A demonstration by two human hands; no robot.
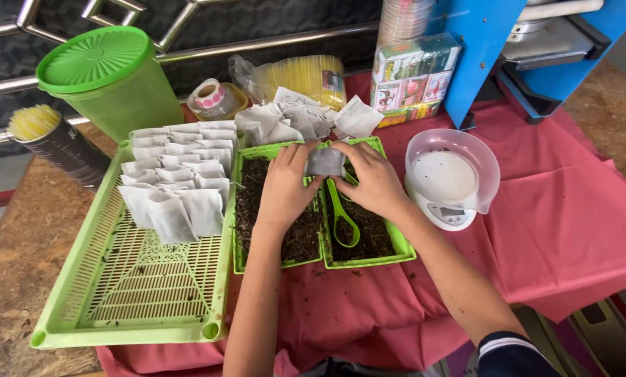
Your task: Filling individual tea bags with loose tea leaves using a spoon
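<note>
Both forearms reach over the pink tablecloth [550,230]. At left, a slotted green tray [128,293] keeps filled bags in rows; two tea bins [369,260] sit centre. Left hand [285,187] and right hand [374,180] pinch a small filter bag [325,161] between them above the bins, so spills fall back; a green scoop [342,218] rests below.

Your left hand [285,185] and right hand [374,180] meet over two green plastic tea-leaf trays [397,241], with the slotted green basket [124,279] (white paper sachets [177,174] inside) to their left and the white kitchen scale [447,213] to their right.
</note>
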